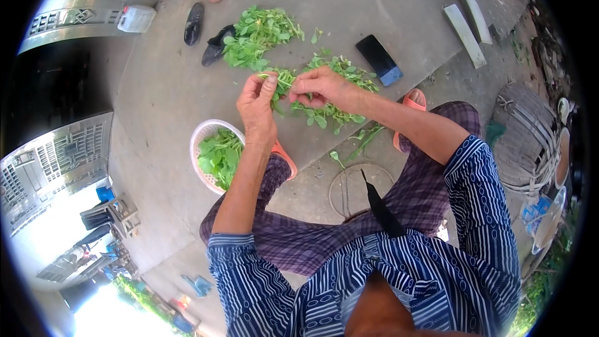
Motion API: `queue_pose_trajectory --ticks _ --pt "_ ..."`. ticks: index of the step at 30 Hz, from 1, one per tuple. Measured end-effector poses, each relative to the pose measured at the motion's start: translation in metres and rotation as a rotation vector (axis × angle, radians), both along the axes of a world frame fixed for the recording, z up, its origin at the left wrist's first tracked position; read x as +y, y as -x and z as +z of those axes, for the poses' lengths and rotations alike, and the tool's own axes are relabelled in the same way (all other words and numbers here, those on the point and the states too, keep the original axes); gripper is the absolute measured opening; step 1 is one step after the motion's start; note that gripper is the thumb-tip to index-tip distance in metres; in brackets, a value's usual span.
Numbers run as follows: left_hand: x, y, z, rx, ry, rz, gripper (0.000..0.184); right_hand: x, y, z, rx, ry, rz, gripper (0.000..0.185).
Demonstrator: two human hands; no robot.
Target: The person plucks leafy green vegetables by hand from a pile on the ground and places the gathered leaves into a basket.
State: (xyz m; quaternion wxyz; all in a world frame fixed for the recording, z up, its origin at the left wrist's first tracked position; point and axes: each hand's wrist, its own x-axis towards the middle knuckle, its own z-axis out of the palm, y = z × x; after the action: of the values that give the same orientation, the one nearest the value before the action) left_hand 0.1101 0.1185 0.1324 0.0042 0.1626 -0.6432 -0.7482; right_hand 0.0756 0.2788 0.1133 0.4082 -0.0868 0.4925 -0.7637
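Observation:
Both hands meet in front of me over the concrete floor. A green leafy stem (282, 82) runs between them. My left hand (256, 101) pinches one end between thumb and finger. My right hand (324, 85) has its fingers curled closed at the other end, and its fingertips are partly hidden. Under and beside my right hand lies a loose spread of leafy greens (343, 112). Farther off rests a thicker heap of greens (259, 34). Left of my left forearm stands a pink plastic basket (198, 163) with picked leaves (219, 155) inside.
A phone (378, 57) lies right of the greens. Black shoes (194, 24) and a white jug (136, 19) are at the upper left. Two pale strips (465, 36) lie at the upper right. At the right stands a large woven basket (521, 131).

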Motion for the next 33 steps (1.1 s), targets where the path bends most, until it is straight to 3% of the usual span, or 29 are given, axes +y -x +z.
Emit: queue_pose_trajectory --ticks 7,10,12,14,15,16,17,18,19,21,22,24,25,27,28,30,31,32,33 --pt "-0.001 -0.002 -0.008 -0.057 -0.206 -0.024 0.01 -0.003 0.003 -0.016 -0.123 0.016 -0.068 0.019" --pt "-0.012 0.001 -0.011 -0.181 -0.318 0.165 0.01 0.002 0.004 -0.02 -0.259 0.048 -0.165 0.02" --pt "-0.022 0.002 -0.01 -0.29 -0.38 0.298 0.009 0.005 0.005 -0.013 -0.135 -0.109 -0.209 0.021" --pt "-0.03 0.002 -0.01 -0.286 -0.349 0.283 0.01 0.002 0.012 -0.025 -0.053 -0.233 -0.171 0.019" --pt "-0.033 0.001 -0.012 -0.289 -0.324 0.259 0.01 0.001 0.015 -0.045 0.515 -0.505 -0.241 0.019" --pt "-0.043 0.001 -0.017 -0.304 -0.327 0.267 0.01 0.004 0.015 -0.053 0.801 -0.623 -0.243 0.018" --pt "-0.063 0.004 -0.024 -0.275 -0.122 0.249 0.011 0.006 0.016 -0.061 1.083 -0.763 -0.285 0.018" --pt "-0.085 0.005 -0.031 -0.242 0.085 0.229 0.012 0.01 0.018 -0.061 1.121 -0.929 -0.227 0.018" --pt "-0.106 0.0 -0.039 -0.247 0.085 0.236 0.012 0.012 0.02 -0.058 1.156 -1.091 -0.167 0.018" --pt "-0.153 -0.013 -0.059 -0.321 0.456 0.346 0.016 0.014 0.032 -0.041 1.077 -1.144 -0.03 0.019" --pt "-0.187 -0.025 -0.077 -0.323 0.463 0.364 0.016 0.013 0.036 -0.034 0.991 -1.196 0.104 0.019" --pt "-0.242 -0.048 -0.106 -0.435 1.154 0.328 0.018 0.01 0.035 -0.025 1.046 -1.156 0.071 0.02" --pt "-0.246 -0.059 -0.1 -0.437 1.156 0.338 0.018 0.008 0.033 -0.018 1.06 -1.106 0.074 0.02" --pt "-0.245 -0.077 -0.092 -0.702 1.564 0.174 0.026 0.008 0.03 -0.012 1.078 -1.075 0.063 0.02" --pt "-0.247 -0.076 -0.103 -0.688 1.558 0.169 0.026 0.007 0.027 -0.013 1.074 -1.039 0.062 0.02" --pt "-0.248 -0.073 -0.128 -0.682 1.806 0.238 0.033 0.007 0.023 -0.016 1.064 -1.015 0.061 0.02" --pt "-0.228 -0.062 -0.121 -0.569 1.89 0.131 0.029 0.006 0.022 -0.018 1.074 -1.004 0.073 0.019" --pt "-0.208 -0.046 -0.114 -0.567 1.88 0.123 0.029 0.006 0.022 -0.019 1.082 -0.995 0.086 0.019" --pt "-0.193 -0.028 -0.114 -0.517 1.782 -0.035 0.025 0.007 0.022 -0.019 1.08 -1.009 0.091 0.019"
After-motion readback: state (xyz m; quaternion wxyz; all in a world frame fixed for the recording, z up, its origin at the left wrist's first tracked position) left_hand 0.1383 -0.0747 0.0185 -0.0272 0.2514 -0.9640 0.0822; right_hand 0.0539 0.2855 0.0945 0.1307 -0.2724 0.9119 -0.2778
